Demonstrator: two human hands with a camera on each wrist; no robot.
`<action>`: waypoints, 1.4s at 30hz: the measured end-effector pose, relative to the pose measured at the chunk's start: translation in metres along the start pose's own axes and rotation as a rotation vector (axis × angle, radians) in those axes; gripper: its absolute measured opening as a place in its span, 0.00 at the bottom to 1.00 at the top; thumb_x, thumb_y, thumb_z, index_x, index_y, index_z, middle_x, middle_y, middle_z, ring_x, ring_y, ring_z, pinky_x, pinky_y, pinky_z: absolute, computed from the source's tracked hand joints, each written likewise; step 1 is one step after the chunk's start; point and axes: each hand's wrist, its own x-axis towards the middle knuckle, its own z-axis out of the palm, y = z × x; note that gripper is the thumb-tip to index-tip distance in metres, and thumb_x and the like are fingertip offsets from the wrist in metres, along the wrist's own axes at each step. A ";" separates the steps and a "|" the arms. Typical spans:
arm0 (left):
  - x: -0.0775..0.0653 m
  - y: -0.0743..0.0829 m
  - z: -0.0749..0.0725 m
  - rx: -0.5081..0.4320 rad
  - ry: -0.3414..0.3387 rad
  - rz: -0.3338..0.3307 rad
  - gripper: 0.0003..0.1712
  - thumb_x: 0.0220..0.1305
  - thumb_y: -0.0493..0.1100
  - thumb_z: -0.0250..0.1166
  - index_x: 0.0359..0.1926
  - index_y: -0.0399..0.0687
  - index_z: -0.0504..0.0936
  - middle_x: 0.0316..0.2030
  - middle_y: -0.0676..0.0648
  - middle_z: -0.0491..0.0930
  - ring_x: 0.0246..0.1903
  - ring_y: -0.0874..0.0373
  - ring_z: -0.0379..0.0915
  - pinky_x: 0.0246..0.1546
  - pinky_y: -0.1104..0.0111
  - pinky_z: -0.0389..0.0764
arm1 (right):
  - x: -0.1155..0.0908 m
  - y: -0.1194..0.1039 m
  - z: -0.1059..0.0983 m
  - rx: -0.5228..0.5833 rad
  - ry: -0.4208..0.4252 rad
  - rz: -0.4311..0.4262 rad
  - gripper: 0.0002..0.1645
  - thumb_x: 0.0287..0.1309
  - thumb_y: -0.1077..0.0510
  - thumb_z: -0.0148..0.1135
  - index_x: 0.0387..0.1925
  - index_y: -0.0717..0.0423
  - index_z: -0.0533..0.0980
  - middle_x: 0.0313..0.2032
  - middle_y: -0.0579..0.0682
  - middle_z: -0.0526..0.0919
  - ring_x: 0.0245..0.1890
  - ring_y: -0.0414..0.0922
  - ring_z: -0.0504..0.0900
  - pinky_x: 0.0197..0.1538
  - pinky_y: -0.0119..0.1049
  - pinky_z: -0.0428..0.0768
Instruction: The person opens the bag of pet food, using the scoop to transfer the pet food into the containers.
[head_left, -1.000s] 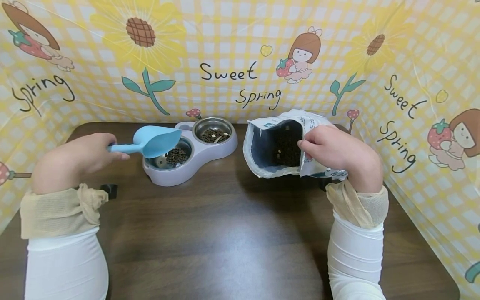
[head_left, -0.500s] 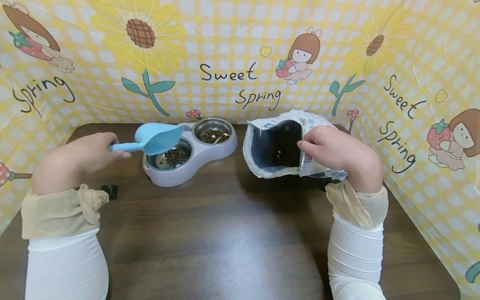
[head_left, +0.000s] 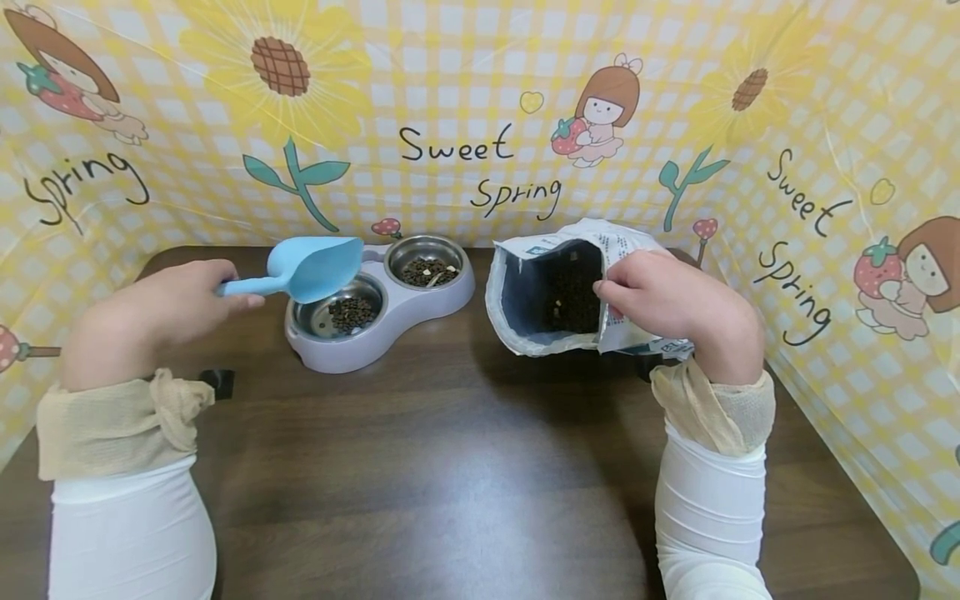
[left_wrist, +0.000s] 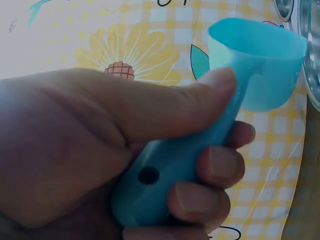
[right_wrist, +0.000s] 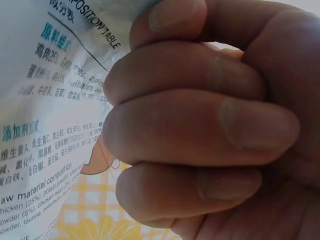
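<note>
My left hand (head_left: 176, 304) grips the handle of a light blue scoop (head_left: 315, 265), thumb along the top and fingers curled underneath in the left wrist view. The scoop's cup hangs tilted over the left steel bowl (head_left: 309, 321), where brown kibble (head_left: 352, 313) lies in a heap. The right steel bowl (head_left: 426, 243) of the same pale double feeder (head_left: 358, 354) also holds kibble, with a few light pieces. My right hand (head_left: 663, 292) pinches the edge of a white pet food bag (head_left: 626, 246), whose wide mouth faces left and shows dark kibble (head_left: 577, 292) inside.
A dark wooden table (head_left: 420, 475) carries everything. Yellow checked cloth (head_left: 450, 100) with flowers and cartoon figures rises as a wall behind and at both sides. A small black object (head_left: 219, 383) lies by the left wrist.
The scoop has risen slightly and its cup has tipped over the left bowl, uncovering more of that bowl. My right hand and the bag have stayed in place.
</note>
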 end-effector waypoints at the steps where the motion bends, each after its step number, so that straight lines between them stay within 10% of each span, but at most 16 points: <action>1: 0.000 0.000 0.000 0.001 0.002 0.006 0.19 0.72 0.50 0.57 0.31 0.37 0.69 0.19 0.47 0.63 0.21 0.53 0.60 0.23 0.64 0.62 | 0.000 0.000 0.000 0.002 0.000 -0.002 0.29 0.69 0.57 0.49 0.09 0.50 0.63 0.10 0.41 0.59 0.13 0.42 0.63 0.23 0.36 0.67; 25: -0.007 0.021 -0.007 -0.196 0.039 0.087 0.27 0.75 0.60 0.46 0.32 0.41 0.72 0.22 0.46 0.67 0.24 0.53 0.62 0.28 0.63 0.63 | 0.002 -0.002 0.000 -0.007 -0.009 -0.009 0.29 0.69 0.58 0.49 0.09 0.49 0.62 0.11 0.41 0.57 0.13 0.42 0.62 0.23 0.36 0.66; 42: -0.011 0.054 -0.005 -0.503 -0.180 0.206 0.25 0.77 0.55 0.49 0.37 0.37 0.77 0.24 0.50 0.70 0.21 0.61 0.59 0.26 0.70 0.68 | 0.001 -0.001 0.001 -0.008 0.000 -0.006 0.29 0.68 0.58 0.48 0.08 0.49 0.61 0.10 0.41 0.57 0.13 0.41 0.60 0.23 0.36 0.66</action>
